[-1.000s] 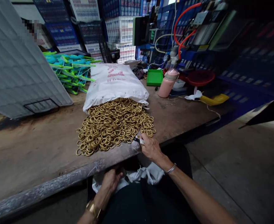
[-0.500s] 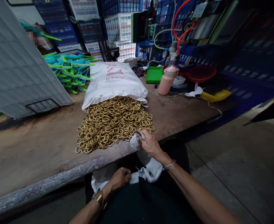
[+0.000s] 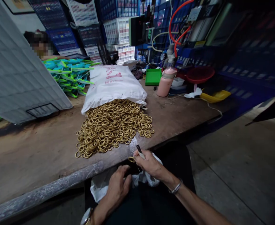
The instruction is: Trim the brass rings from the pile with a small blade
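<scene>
My right hand is closed around a small knife with a dark tip and a pale handle. A gold ring is at its fingertips, just off the table's front edge. To the left, my left hand is low over my lap with thumb and fingers apart, holding nothing I can see. A white plastic bag lies open in my lap below both hands. On the table, a heap of gold rings spills from the mouth of a white woven sack.
A pink bottle, a green tray and a yellow scoop stand towards the back right. At left, a grey panel hides part of a green and turquoise pile. Another person is behind it.
My right hand has drawn back from the heap towards my lap, bringing a ring with the knife. My left hand has turned and its fingers have spread.
</scene>
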`<move>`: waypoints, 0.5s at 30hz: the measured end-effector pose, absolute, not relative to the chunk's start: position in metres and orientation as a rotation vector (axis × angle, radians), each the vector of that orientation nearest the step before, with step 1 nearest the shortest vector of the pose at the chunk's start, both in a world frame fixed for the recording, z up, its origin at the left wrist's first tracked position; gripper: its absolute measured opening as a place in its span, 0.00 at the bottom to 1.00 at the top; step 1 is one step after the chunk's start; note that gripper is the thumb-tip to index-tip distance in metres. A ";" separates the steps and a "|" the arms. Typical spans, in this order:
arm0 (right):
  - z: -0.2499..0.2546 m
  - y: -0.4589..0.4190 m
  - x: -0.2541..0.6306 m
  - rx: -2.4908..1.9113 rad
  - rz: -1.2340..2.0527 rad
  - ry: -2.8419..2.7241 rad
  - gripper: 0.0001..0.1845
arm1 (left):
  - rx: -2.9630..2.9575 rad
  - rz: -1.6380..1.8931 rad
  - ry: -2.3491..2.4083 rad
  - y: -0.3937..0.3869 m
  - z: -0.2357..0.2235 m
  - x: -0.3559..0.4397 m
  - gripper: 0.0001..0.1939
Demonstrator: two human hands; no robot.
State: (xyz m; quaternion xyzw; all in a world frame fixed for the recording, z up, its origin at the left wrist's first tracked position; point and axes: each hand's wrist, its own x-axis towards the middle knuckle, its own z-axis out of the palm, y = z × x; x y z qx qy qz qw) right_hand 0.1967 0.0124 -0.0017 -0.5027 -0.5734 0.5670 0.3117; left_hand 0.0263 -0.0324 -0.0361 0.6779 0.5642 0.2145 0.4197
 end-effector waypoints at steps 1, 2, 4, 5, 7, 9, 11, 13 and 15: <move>-0.002 0.011 0.196 -1.328 1.508 -1.522 0.11 | 1.667 0.666 1.434 -0.032 -0.029 0.029 0.15; -0.002 0.010 0.196 -1.326 1.517 -1.533 0.11 | 1.598 0.762 1.442 -0.031 -0.023 0.031 0.14; -0.002 0.008 0.195 -1.307 1.537 -1.554 0.10 | 1.428 0.852 1.420 -0.027 -0.013 0.037 0.14; -0.001 0.008 0.194 -1.297 1.549 -1.562 0.10 | 1.354 0.870 1.389 -0.026 -0.010 0.040 0.13; 0.000 0.008 0.194 -1.289 1.563 -1.567 0.10 | 1.243 0.894 1.336 -0.022 -0.008 0.044 0.11; 0.001 0.009 0.193 -1.297 1.563 -1.546 0.10 | 1.199 0.931 1.323 -0.018 -0.009 0.046 0.12; 0.001 0.011 0.191 -1.311 1.562 -1.502 0.10 | 1.215 0.963 1.321 -0.014 -0.010 0.047 0.12; 0.001 0.012 0.189 -1.327 1.546 -1.481 0.10 | 1.263 0.968 1.290 -0.010 -0.011 0.047 0.11; 0.001 0.014 0.187 -1.361 1.501 -1.486 0.11 | 1.281 0.966 1.257 -0.007 -0.011 0.048 0.12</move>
